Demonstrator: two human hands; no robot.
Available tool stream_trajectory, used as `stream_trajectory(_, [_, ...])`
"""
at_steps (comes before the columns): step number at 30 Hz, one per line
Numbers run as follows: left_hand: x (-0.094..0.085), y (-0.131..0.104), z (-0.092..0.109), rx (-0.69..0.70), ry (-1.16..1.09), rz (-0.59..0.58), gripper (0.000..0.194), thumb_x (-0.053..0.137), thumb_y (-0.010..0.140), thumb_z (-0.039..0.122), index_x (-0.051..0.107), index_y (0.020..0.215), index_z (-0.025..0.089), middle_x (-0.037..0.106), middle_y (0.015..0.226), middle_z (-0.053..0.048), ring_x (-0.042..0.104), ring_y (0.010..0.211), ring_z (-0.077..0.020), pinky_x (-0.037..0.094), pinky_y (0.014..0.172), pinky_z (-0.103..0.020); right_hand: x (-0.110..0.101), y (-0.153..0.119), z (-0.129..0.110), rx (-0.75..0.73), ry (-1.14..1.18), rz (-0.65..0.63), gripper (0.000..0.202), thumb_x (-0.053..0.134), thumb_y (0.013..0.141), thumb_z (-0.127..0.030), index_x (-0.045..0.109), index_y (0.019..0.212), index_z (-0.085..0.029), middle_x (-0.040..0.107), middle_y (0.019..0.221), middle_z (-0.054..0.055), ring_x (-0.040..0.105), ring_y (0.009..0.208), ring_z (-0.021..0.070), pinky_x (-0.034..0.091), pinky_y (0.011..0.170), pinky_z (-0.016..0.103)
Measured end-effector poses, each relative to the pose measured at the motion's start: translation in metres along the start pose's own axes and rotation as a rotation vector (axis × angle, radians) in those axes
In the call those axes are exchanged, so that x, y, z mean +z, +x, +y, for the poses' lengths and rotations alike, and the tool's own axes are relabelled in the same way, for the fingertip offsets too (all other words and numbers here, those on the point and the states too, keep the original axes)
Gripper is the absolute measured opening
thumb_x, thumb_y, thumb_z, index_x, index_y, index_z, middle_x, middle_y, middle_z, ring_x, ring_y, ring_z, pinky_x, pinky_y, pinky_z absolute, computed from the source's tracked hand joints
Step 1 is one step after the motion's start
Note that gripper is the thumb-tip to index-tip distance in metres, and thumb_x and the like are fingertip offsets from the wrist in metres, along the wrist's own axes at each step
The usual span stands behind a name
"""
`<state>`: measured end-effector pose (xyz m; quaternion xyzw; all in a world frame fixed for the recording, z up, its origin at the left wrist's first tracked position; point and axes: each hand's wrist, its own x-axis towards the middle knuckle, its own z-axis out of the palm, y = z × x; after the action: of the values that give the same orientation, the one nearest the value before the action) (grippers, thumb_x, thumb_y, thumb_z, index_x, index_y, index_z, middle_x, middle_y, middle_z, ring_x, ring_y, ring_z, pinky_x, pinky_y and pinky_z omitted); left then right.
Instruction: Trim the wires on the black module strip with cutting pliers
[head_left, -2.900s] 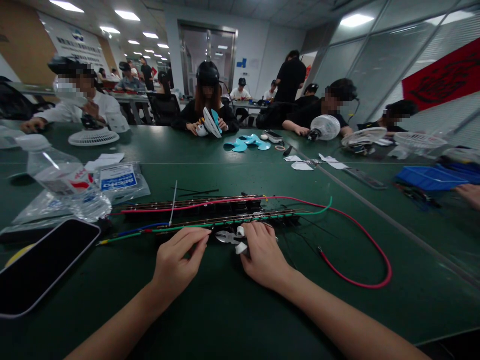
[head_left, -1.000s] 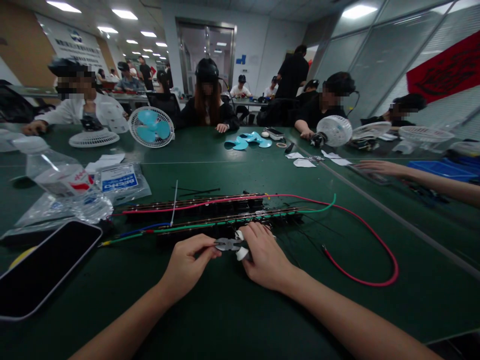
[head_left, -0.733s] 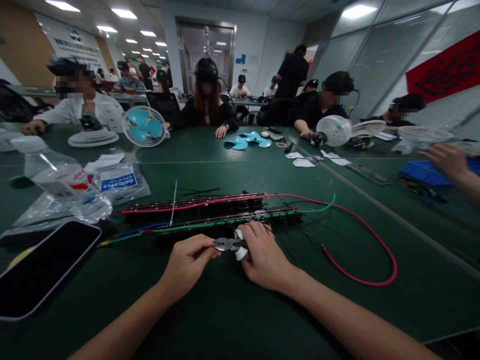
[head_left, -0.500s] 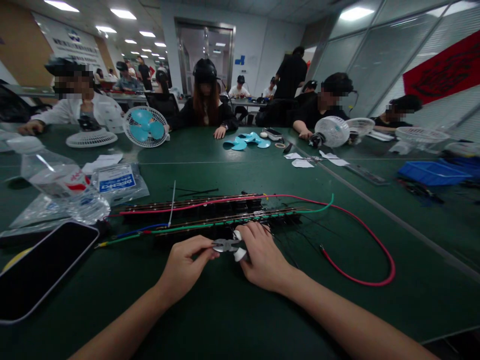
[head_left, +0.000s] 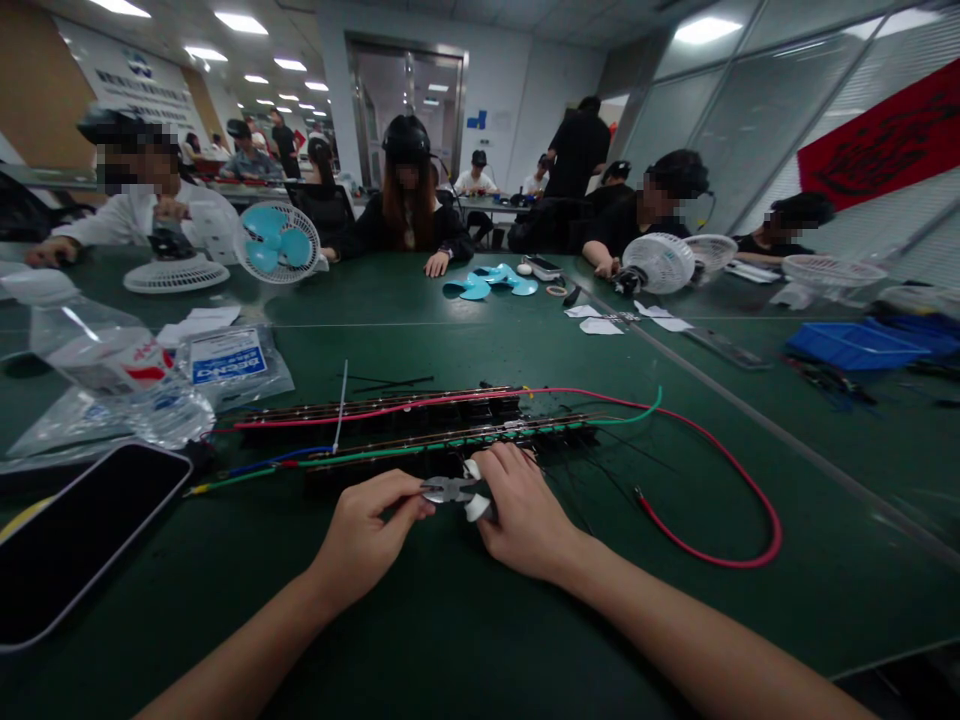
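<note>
My right hand grips small side cutters with white handles, low on the green table. The thumb and forefinger of my left hand pinch at the cutters' metal jaws; whatever lies between them is too small to make out. Just beyond both hands lie two long black strips laced with green, blue and red wires. A red wire loops off to the right. A white cable tie stands up from the strips at the left.
A dark phone lies at the near left, behind it a water bottle and plastic bags. Farther off are a small fan, blue fan blades and a blue tray. People sit around the table.
My left hand has moved from the strip to the cutters' jaws. A person opposite has stood a fan upright on the table. A co-worker's arm at the right has withdrawn.
</note>
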<state>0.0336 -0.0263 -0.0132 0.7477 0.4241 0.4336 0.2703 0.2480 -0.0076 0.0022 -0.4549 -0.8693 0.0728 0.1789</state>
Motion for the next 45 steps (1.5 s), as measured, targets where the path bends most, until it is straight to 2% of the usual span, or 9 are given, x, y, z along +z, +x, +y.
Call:
stream_trajectory(14, [-0.0028,0.0023,-0.0053,-0.054,-0.051,-0.096,0.018,0.055,0.087,0.009,0.070,0.081,0.017,0.067,0.077,-0.002,0.063,0.072,-0.0145,0.047,0.066,-0.024,0.0022,-0.0004,0.0012,-0.018,-0.042,0.003,0.032,0.055,0.069,-0.015,0.046,0.100,-0.018,0.052,0.100,0.009,0.044,0.091,0.0230,0.035,0.081,0.037])
stream_trajectory(29, [-0.0038,0.0036,-0.0055,-0.025,-0.079,-0.098,0.018,0.054,0.087,0.011,0.069,0.079,0.017,0.068,0.076,-0.003,0.064,0.071,-0.0154,0.049,0.065,-0.025,0.0014,0.0002,0.0002,-0.004,-0.050,-0.005,0.023,0.054,0.069,-0.015,0.047,0.091,-0.019,0.053,0.092,0.007,0.043,0.082,0.0210,0.035,0.074,0.034])
stream_trajectory(37, [-0.0020,0.0035,-0.0053,-0.034,-0.040,-0.059,0.019,0.055,0.085,0.010,0.071,0.078,0.017,0.069,0.074,-0.002,0.065,0.067,-0.0151,0.049,0.063,-0.025,-0.0003,-0.0009,-0.0009,-0.007,-0.057,0.002,0.035,0.054,0.071,-0.015,0.047,0.106,-0.017,0.051,0.104,0.011,0.043,0.096,0.0252,0.035,0.085,0.040])
stream_trajectory(45, [-0.0003,0.0036,-0.0061,-0.017,-0.034,-0.046,0.019,0.055,0.085,0.008,0.070,0.077,0.017,0.069,0.073,-0.002,0.065,0.067,-0.0145,0.048,0.063,-0.024,-0.0006,-0.0008,-0.0003,0.000,-0.046,-0.018,0.037,0.055,0.070,-0.015,0.047,0.106,-0.017,0.051,0.106,0.010,0.043,0.098,0.0248,0.036,0.085,0.039])
